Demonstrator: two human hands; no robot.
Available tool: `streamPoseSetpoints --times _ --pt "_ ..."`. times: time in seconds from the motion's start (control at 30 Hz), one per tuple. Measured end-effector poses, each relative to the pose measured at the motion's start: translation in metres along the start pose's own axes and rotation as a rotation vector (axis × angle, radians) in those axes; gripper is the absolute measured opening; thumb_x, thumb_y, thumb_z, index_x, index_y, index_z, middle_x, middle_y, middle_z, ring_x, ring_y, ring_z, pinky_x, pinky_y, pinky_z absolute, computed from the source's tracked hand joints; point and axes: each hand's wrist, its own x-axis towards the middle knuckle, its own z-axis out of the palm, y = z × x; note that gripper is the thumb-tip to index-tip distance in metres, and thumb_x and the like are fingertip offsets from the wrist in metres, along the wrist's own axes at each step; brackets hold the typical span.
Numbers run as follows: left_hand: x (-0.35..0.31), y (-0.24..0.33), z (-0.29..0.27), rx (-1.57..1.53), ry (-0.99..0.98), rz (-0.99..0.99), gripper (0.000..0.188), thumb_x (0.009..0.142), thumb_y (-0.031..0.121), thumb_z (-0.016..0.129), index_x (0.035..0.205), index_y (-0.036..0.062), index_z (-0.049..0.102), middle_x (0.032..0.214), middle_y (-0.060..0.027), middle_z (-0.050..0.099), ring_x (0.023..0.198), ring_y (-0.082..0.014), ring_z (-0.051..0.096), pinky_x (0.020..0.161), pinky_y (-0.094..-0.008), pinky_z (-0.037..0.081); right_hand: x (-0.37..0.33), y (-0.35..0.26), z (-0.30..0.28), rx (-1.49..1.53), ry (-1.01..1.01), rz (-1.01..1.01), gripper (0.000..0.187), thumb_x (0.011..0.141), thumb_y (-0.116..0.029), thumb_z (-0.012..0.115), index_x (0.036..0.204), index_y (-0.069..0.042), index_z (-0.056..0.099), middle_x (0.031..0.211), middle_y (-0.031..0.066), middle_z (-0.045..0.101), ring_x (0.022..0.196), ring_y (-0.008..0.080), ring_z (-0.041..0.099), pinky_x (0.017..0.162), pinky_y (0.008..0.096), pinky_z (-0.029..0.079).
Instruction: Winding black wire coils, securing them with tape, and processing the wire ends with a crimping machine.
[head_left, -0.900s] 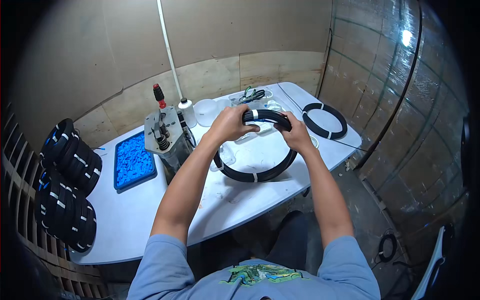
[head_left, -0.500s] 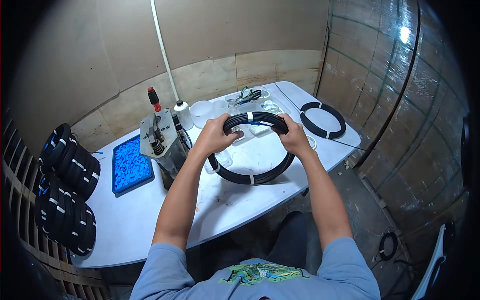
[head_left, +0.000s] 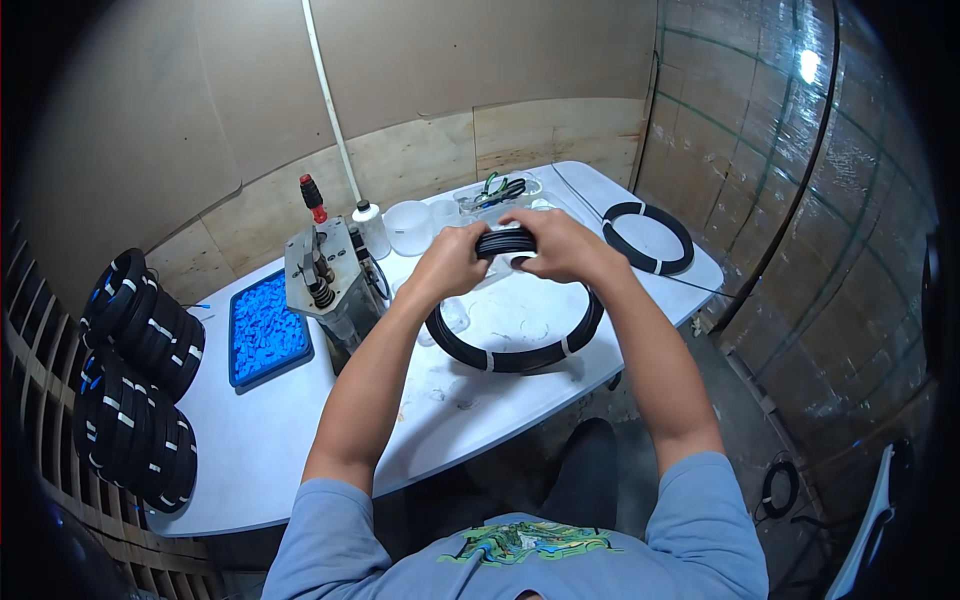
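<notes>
Between both hands I hold a coil of black cable (head_left: 523, 360), bound with white tape bands, tilted over the white table. My left hand (head_left: 455, 258) is closed around the top of its ring. Close beside it, my right hand (head_left: 560, 245) grips the same upper stretch, fingers over the strands. Only a short piece of the bundle shows between the two hands. The lower part of the ring hangs toward me, with two white bands visible on it. Whether its bottom touches the table I cannot tell.
Left of my arms stand a metal hand press (head_left: 330, 275) with a red-tipped lever and a tray (head_left: 268, 330) of small blue pieces. Stacked taped coils (head_left: 140, 425) fill the far left. Another black coil (head_left: 648, 240) lies at the right. Behind are a white bottle (head_left: 370, 230) and tubs (head_left: 408, 228).
My hands have come closer together along the top of the coil, the right one moving left. The ring has turned, so its white bands sit in different places.
</notes>
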Motion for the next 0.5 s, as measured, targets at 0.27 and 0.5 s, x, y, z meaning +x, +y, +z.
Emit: streamPoseSetpoints --times 0.27,0.5 --pt "-0.016 -0.037 -0.007 -0.164 0.09 -0.061 0.02 0.085 0.015 0.075 0.095 0.0006 0.066 0.07 -0.0083 0.061 0.065 -0.0135 0.051 0.061 -0.0316 0.044 -0.04 0.028 0.008 0.381 0.096 0.204 0.065 0.077 -0.014 0.078 0.136 -0.015 0.053 0.096 0.0112 0.07 0.087 0.0226 0.067 0.082 0.0359 0.052" --pt "-0.025 -0.038 -0.007 -0.172 0.046 -0.216 0.022 0.086 0.019 0.077 0.092 0.0013 0.066 0.073 -0.0052 0.063 0.067 -0.0121 0.052 0.065 -0.0306 0.045 -0.031 0.022 0.0 0.36 0.02 0.14 0.062 0.079 -0.022 0.08 0.137 -0.015 0.057 0.095 0.0055 0.067 0.082 0.015 0.059 0.077 0.0298 0.049"
